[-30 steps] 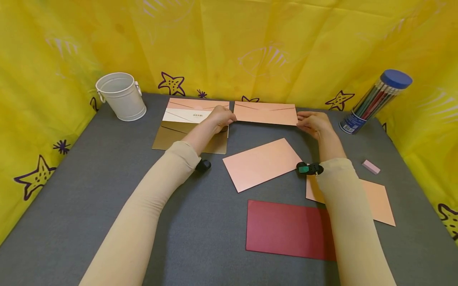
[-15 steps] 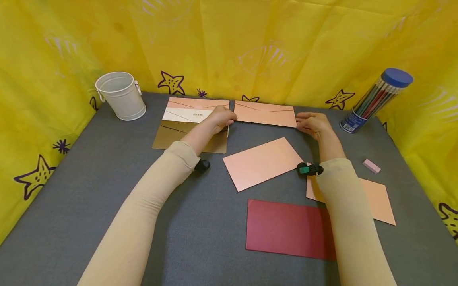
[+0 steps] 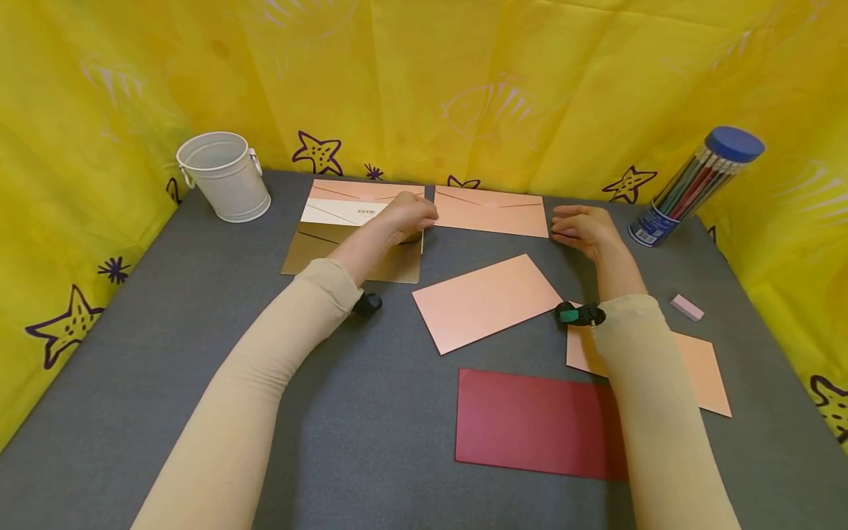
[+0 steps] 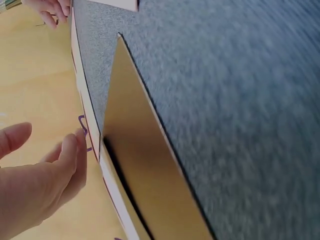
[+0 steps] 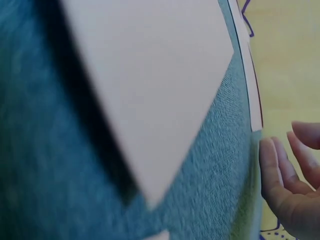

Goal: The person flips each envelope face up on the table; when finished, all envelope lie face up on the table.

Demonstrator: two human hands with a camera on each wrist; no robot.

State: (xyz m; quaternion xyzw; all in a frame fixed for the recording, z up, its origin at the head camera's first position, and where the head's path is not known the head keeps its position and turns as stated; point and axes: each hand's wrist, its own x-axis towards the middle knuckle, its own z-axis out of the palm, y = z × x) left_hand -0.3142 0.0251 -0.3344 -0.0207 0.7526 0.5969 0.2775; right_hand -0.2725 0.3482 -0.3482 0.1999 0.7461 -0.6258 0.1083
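I'm counting seven envelopes (image 3: 486, 303): three are overlapping on the far left, four are lying farther right. One left hand (image 3: 405, 215), one right hand (image 3: 588, 230), one bucket (image 3: 228, 180), one eraser (image 3: 687, 308) and one pencil tub (image 3: 692, 191) are showing too.

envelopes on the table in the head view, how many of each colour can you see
pink or peach envelopes: 4
white envelope: 1
gold envelope: 1
red envelope: 1
total: 7 in sight; any fully covered ones can't be counted
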